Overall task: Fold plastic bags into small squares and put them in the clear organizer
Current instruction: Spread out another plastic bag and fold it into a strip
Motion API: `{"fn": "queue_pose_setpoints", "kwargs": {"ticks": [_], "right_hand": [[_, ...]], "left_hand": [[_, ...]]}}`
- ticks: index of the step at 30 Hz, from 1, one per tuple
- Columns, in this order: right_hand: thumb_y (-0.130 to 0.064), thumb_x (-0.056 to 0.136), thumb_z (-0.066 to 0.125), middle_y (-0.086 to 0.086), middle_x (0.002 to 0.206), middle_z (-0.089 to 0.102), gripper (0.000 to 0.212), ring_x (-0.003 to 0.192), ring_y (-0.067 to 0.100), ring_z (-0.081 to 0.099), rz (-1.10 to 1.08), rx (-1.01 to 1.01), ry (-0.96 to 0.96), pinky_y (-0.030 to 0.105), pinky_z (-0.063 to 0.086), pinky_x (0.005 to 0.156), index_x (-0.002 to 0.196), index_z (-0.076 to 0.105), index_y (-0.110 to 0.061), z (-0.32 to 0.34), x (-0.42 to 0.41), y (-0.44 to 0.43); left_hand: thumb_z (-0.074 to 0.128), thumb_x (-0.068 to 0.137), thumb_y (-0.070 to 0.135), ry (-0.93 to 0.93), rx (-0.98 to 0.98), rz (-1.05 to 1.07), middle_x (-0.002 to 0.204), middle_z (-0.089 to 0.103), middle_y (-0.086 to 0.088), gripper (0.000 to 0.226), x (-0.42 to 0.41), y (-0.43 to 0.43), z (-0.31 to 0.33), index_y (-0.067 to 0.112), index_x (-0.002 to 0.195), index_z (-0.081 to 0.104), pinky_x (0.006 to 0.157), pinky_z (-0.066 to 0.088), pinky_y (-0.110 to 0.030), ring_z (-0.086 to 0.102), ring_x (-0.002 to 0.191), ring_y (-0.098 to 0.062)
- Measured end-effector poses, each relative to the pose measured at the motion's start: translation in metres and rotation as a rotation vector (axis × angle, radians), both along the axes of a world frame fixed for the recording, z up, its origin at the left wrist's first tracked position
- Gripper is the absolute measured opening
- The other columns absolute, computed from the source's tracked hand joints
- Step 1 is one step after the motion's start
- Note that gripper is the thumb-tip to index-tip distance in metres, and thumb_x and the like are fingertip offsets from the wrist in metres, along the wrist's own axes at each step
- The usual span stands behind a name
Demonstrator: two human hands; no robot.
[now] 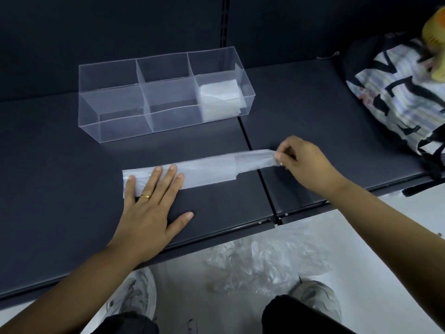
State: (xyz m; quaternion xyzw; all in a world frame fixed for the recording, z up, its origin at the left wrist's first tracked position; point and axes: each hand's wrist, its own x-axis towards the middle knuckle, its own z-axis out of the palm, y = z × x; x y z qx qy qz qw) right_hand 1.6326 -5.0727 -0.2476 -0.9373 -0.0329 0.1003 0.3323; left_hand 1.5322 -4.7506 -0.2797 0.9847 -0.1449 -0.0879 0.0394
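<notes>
Head view: left hand (147, 204) flat on bag strip (207, 173), right hand (304, 163) pinched onto its right edge

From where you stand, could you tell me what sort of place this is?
Probably a shop or stockroom: dark metal shelving with a slotted upright behind, and loose clear plastic bags on the floor.

At the dark shelf's (60, 165) right end, the black-and-white patterned backpack (397, 92) runs off the picture's edge; the yellow object (433, 27) on it is blurred. The stacked white folded bags (220, 97) in the clear plastic organizer (115, 131) cannot be counted.
</notes>
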Motion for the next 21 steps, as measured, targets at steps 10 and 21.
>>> {"fn": "queue_pose_setpoints", "kwargs": {"ticks": [10,21], "right_hand": [[-0.002,0.073,0.073,0.005,0.067,0.064,0.028,0.056,0.011,0.061,-0.389,0.736,0.603,0.02,0.049,0.05,0.098,0.064,-0.008,0.035,-0.08,-0.003],[-0.056,0.076,0.064,-0.003,0.11,0.069,0.049,0.076,0.013,0.062,-0.089,0.804,0.323,0.024,0.054,0.066,0.109,0.067,-0.02,0.073,-0.073,0.039]], "left_hand": [[0.027,0.085,0.074,0.016,-0.263,-0.176,0.161,0.004,-0.004,0.094,-0.002,-0.048,0.011,0.01,0.153,0.01,0.119,-0.001,-0.039,-0.003,0.148,-0.015],[0.049,0.099,0.016,0.4,-1.378,0.384,0.108,0.072,-0.004,0.028,-0.008,-0.102,0.065,0.024,0.122,0.064,0.095,0.049,-0.031,0.067,0.099,-0.016]]}}
